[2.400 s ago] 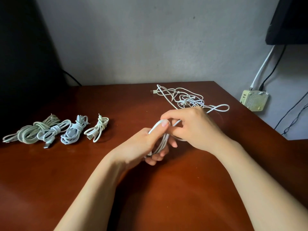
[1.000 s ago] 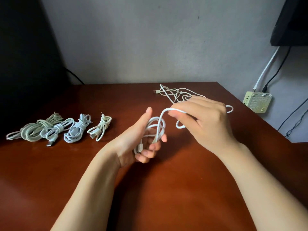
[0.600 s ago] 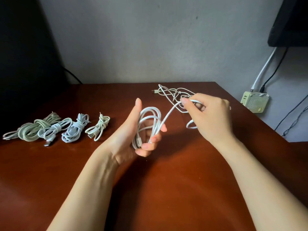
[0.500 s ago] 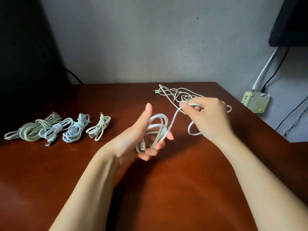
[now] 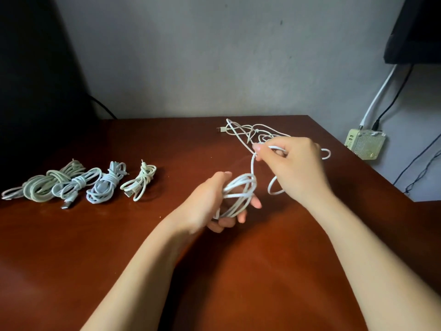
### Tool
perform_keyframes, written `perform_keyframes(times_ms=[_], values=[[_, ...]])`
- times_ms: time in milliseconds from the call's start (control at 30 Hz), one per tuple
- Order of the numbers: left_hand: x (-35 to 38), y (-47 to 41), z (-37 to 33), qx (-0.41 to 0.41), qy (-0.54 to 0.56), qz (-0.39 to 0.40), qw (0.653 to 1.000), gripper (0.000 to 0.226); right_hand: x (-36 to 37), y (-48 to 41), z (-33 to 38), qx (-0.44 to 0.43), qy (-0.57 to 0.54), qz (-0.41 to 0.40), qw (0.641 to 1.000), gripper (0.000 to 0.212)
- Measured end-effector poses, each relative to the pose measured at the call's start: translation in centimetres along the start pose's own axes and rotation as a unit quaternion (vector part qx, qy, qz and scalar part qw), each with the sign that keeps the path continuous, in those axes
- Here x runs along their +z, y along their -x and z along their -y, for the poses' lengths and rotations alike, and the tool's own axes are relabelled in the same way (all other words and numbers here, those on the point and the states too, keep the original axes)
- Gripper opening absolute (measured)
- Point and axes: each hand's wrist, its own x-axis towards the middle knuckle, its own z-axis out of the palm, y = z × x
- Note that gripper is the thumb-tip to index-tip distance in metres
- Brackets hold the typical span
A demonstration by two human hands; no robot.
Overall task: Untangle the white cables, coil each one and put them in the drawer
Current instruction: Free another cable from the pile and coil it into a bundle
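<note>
Left fingers [image 5: 254, 203]: curled up from below around a partly wound coil [image 5: 241, 191] of white cable. The thumb lies along the coil's left side. Your left hand [image 5: 207, 201] holds this coil just above the table [image 5: 119, 259], near the middle of the scene.

Right fingertips [image 5: 259, 148]: thumb and forefinger pinch the free strand [image 5: 252, 164] of the same cable, and the other fingers fold in over it. Your right hand [image 5: 298, 168] is to the right of the left hand, farther away and higher. From the pinch the strand drops to the top of the coil. A slack loop [image 5: 274, 188] hangs under the right palm; I cannot tell where it joins.

Beyond the right hand: the remaining tangle of white cables [image 5: 248, 132] lies on the far right part of the table, partly hidden by your knuckles. A plug [image 5: 220, 129] sticks out at its far left end. One bend [image 5: 326, 154] shows to the right of the hand.

Left side of the table: four wrapped bundles in a row.
- The large greenish-white bundle [image 5: 43, 186] is farthest left.
- The white bundle with a metal plug [image 5: 71, 187] touches it.
- The bluish-white bundle [image 5: 106, 185] comes next.
- The small cream bundle [image 5: 140, 181] is just beside that one and closest to the middle.

Surroundings: the table is glossy reddish-brown wood against a grey wall [image 5: 214, 56]. A beige box [image 5: 365, 144] is on the right wall, with a white lead and a black lead running upward from it. A dark mass [image 5: 35, 80] fills the far left.
</note>
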Motion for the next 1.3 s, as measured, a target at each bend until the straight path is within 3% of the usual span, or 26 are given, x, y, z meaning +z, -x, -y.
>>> perform_keyframes(times_ms=[200, 467, 733, 900, 1000, 1067, 1167, 1300], values=[[-0.9, 0.0, -0.1, 0.015, 0.118, -0.030, 0.993, 0.083, -0.7, -0.6, -0.2, 0.059, -0.112, -0.007, 0.992, 0.027], [-0.7, -0.1, -0.4, 0.034, 0.225, -0.057, 0.972, 0.095, 0.1, 0.4, 1.3, 0.013, -0.182, 0.015, 0.983, 0.023], [0.3, -0.3, -0.2, 0.050, 0.216, -0.047, 0.974, 0.084, 1.9, 2.8, 2.5, -0.133, -0.033, 0.115, 0.984, 0.016], [0.4, 0.4, -0.6, 0.069, 0.189, -0.035, 0.979, 0.052, 2.5, 3.6, 2.9, -0.154, 0.003, 0.183, 0.971, 0.011], [-0.3, 0.7, -0.8, 0.078, 0.207, -0.044, 0.974, 0.039, 2.4, 3.5, 2.8, -0.175, 0.004, 0.185, 0.967, 0.029], [-1.0, 0.6, -0.8, 0.085, 0.249, -0.045, 0.964, 0.037, 2.1, 3.3, 2.9, -0.170, -0.056, 0.205, 0.962, 0.041], [-1.7, 0.5, -0.6, 0.105, 0.307, -0.018, 0.946, 0.039, 1.5, 2.8, 3.0, -0.135, -0.227, 0.215, 0.940, 0.030], [-2.2, 0.7, -0.6, 0.088, 0.337, 0.071, 0.935, 0.043, 1.1, 1.8, 2.8, -0.067, -0.296, 0.099, 0.948, 0.023]])
